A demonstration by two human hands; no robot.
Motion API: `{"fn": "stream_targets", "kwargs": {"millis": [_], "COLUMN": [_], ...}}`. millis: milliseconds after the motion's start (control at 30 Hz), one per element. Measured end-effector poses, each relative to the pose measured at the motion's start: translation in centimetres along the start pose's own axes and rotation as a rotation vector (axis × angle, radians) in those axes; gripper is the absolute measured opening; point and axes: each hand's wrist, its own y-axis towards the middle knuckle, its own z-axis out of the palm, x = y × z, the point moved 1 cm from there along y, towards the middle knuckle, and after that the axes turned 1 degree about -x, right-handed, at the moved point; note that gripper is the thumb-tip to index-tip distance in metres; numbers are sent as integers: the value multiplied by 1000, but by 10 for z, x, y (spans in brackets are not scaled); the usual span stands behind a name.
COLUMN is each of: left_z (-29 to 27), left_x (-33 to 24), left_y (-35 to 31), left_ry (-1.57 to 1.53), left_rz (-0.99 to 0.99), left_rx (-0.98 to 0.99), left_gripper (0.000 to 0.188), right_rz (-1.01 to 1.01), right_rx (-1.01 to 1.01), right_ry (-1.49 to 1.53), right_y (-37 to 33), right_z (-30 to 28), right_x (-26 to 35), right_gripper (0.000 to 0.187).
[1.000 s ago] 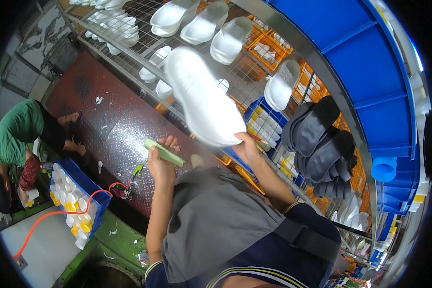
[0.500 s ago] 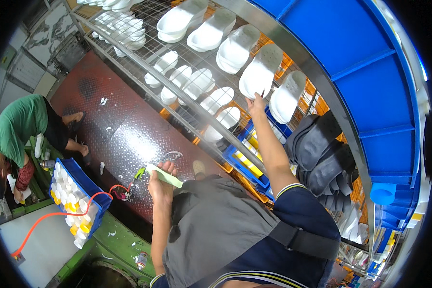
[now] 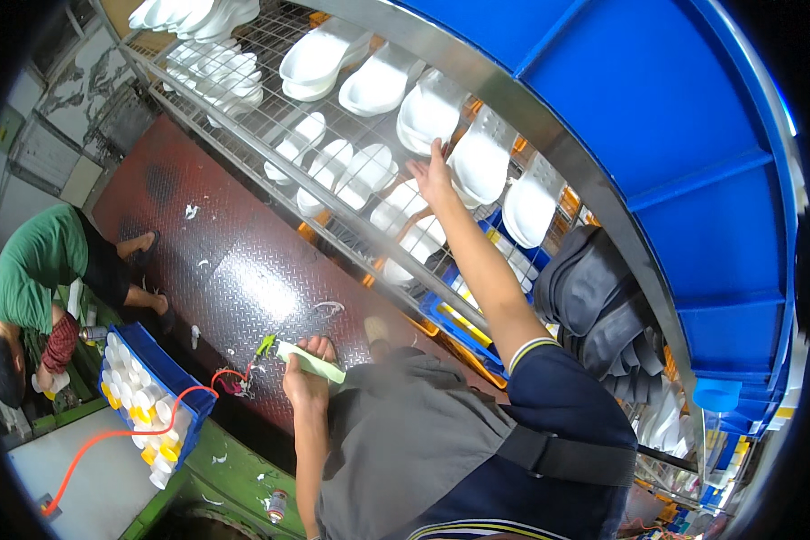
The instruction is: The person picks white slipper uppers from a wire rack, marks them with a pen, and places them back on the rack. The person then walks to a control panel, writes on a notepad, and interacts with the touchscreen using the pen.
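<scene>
Block (image 3: 320, 364), one, pale green, pinched by left grip (image 3: 307, 385), right grip (image 3: 432, 183) spread near one white shoe (image 3: 429, 110)

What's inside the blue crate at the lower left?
White and yellow cylindrical pieces pack the blue crate; they cover its bottom, so anything beneath cannot be seen.

The person's bare right hand (image 3: 434, 183) reaches far forward at the end of a nearly straight, navy-sleeved right arm (image 3: 490, 270), its thumb (image 3: 417, 169) spread leftward from loosely extended fingers (image 3: 437, 151). The bare left hand (image 3: 306, 389) sits lower and closer to the body, thumb and fingers curled in a grip, above a steeply upright left forearm (image 3: 309, 459).
</scene>
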Motion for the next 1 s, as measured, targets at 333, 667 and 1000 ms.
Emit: {"fn": "stream_targets", "kwargs": {"millis": [333,667,1000], "left_z": [-15,-10,-19], "left_x": [-7,-14,-19], "left_y": [-4,-2,-5], "left_ry": [-8,13,-28], "left_rz": [31,46,46], "left_rx": [-77,-36,-48], "left_gripper": [48,46,49], "right_rz": [-120,-513,-523], "right_rx": [-70,292,242], "right_ry": [153,-695,-654], "right_y": [63,136,114], "right_z": [-9,-99,-81], "right_x": [-22,-47,-33], "right_gripper": [45,35,30]}}
